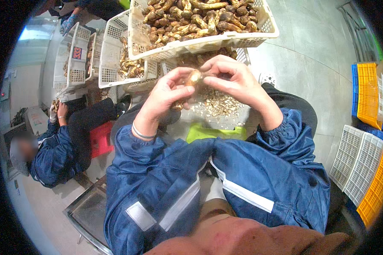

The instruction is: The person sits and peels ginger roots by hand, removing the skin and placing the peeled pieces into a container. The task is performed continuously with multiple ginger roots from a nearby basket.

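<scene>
My left hand (169, 91) holds a mushroom (193, 78) between thumb and fingers, its pale trimmed stem end turned up. Below that palm a brown, cap-like piece (177, 105) shows; I cannot tell whether it belongs to the same mushroom. Close to the stem end is my right hand (233, 78), fingers bent and thumb extended. Whether a small tool sits in its blurred fingertips cannot be seen. Just beyond both hands stands a white perforated plastic crate (198, 47) heaped with brown-capped, thick-stemmed mushrooms (198, 22).
Pale shavings (221, 105) litter the floor beneath my hands, near a lime-green plastic stool (215, 132). More white crates (107, 63) of mushrooms stand to the left. A co-worker (56, 146) sits there, handling mushrooms. Stacked yellow crates (367, 92) and grey crates (359, 161) line the right.
</scene>
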A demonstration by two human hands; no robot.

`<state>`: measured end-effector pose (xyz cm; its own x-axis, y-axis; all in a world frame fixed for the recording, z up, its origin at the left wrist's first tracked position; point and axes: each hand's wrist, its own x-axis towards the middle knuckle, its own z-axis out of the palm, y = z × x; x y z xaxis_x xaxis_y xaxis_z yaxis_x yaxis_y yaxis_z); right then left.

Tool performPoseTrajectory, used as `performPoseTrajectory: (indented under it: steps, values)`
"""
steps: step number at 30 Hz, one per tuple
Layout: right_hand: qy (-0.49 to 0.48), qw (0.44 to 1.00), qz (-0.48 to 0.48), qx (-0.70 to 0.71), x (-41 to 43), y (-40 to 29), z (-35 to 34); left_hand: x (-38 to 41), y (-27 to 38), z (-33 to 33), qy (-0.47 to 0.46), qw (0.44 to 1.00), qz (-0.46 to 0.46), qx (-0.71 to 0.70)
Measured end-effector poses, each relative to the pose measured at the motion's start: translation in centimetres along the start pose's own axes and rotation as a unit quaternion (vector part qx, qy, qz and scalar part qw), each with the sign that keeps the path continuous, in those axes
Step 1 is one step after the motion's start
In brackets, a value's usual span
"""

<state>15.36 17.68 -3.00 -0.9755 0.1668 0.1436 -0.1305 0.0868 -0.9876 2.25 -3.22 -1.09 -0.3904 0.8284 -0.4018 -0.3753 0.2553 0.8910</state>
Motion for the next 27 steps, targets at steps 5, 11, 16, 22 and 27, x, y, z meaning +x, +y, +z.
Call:
performPoseTrajectory:
  steps: [5,11,16,22,27]
  values:
    - [-0.01,0.988,-0.093,-0.119,-0.1,-0.2,0.1,0.1,0.1,1.0,0.028,0.998,0.018,0.044]
    - [0.006,0.999,0.029,-0.017,0.0,-0.2,-0.3,-0.1,-0.1,0.7,0.038,0.983,0.042,0.173]
    - [0.019,0.997,-0.048,-0.061,-0.4,0.7,0.4,0.4,-0.6,0.8,0.071,0.937,0.174,0.296]
    - [-0.001,0.99,0.135,-0.029,-0.3,0.0,-0.1,0.0,-0.3,1.1,0.075,0.896,0.199,0.39]
    - [0.032,0.976,-0.114,-0.18,-0.6,1.4,1.2,0.3,-0.2,1.4,0.096,0.86,0.222,0.45]
